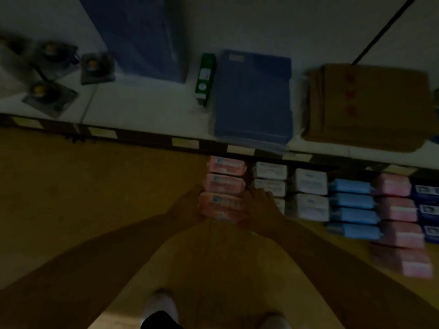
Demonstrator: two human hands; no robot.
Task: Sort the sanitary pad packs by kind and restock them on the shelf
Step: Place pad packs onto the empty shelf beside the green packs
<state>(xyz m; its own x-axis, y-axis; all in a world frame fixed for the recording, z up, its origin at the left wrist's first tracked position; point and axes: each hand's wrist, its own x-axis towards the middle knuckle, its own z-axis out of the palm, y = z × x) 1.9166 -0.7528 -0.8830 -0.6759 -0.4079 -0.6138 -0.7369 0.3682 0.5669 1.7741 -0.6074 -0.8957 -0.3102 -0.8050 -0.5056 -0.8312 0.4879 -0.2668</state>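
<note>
Both hands are at the nearest salmon pack [222, 206], a soft-looking, pillowy plastic brick lying 9-to-3 below the shelf edge [185, 142]. The left hand [187, 206] has its grip wrapped on the 9 o'clock end. The right hand [259, 205] is at 3, but it's too dim to tell whether it clamps. Matching packs [225, 174] sit at 12.

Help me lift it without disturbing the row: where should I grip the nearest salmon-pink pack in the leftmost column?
Grip the salmon-pink pack by its short ends, left and right, coming from the front: it lies crosswise, and a like pack sits close behind.
</note>
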